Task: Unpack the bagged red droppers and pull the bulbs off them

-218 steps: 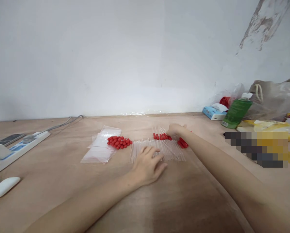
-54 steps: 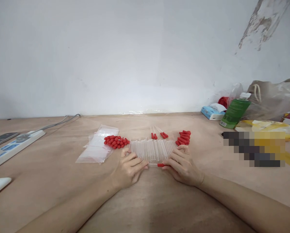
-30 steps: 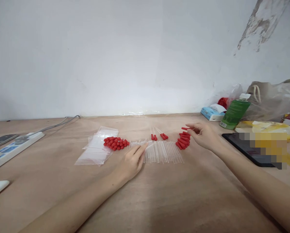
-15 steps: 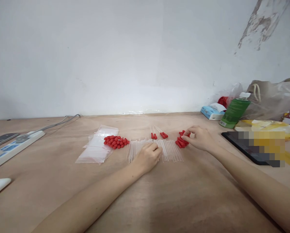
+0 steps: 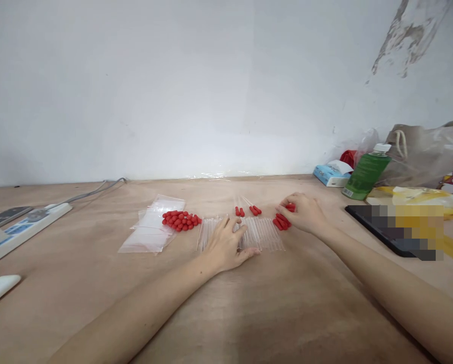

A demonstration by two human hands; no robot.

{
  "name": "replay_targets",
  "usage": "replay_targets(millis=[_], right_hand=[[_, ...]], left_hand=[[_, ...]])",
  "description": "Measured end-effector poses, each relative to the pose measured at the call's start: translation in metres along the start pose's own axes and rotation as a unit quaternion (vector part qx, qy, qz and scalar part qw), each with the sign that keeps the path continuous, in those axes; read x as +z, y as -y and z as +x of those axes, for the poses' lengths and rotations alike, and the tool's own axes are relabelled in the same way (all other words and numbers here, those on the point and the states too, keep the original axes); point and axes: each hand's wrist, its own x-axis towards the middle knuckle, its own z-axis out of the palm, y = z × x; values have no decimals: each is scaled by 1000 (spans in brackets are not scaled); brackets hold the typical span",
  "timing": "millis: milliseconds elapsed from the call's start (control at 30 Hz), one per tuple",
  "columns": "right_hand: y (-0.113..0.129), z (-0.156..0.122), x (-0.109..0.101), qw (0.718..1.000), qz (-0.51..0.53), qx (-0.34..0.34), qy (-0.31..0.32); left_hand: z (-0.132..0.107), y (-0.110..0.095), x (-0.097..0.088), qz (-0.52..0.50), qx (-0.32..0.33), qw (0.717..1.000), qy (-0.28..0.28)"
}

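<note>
My left hand [image 5: 228, 245] lies over a row of thin clear tubes [image 5: 267, 235], its fingers spread and thumb stretched to the right. Nothing shows in its grip. My right hand [image 5: 302, 212] is at the small pile of red rubber bulbs [image 5: 281, 221] to the right of the tubes. Its thumb and index finger are pinched together; whatever is between the tips is hidden. Behind the row lie several droppers [image 5: 255, 211], clear tubes with red bulbs fitted. A larger heap of red bulbs [image 5: 181, 221] sits left of the tubes.
Clear plastic bags [image 5: 145, 235] lie under and beside the left heap. A power strip [image 5: 29, 227] is at far left, near a white object [image 5: 1, 290]. To the right are a phone-like black device [image 5: 370, 227], a green bottle [image 5: 366, 174] and a tissue pack [image 5: 330, 174].
My left hand has opened from a closed curl, its fingers and thumb spreading over the tubes. My right hand has shifted slightly left at the red bulbs.
</note>
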Motion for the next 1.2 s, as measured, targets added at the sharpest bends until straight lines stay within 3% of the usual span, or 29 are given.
replay_targets(millis=[233,400,500,633,733,767,800,867,933,1067,1200], right_hand=[[53,40,18,985,-83,56,144],[55,67,41,970,-80,107,204],[54,73,45,968,-80,114,209],[61,63,32,980,-84,89,154],[65,30,20,993,-79,33,76],[64,15,18,996,-74,-3,43],[63,-1,18,994,-59,-85,-25],[58,-34,19,969,-1,-226,-103],[53,-60,24,939,54,-304,-153],[50,-81,31,912,117,-344,-190],[53,-78,35,913,119,-352,-170]], left_hand=[[-37,23,-18,-22,39,999,-20],[-57,36,-22,-80,27,995,-62],[-57,34,-22,-92,28,994,-47],[-55,31,-23,-100,28,994,-44],[-55,32,-24,-89,20,993,-70],[-56,33,-25,-78,18,993,-88],[-56,32,-25,-64,17,992,-109],[-55,30,-26,-31,22,989,-144],[-54,26,-27,0,44,988,-150],[-52,16,-28,26,114,987,-106],[-49,14,-26,39,117,990,-65]])
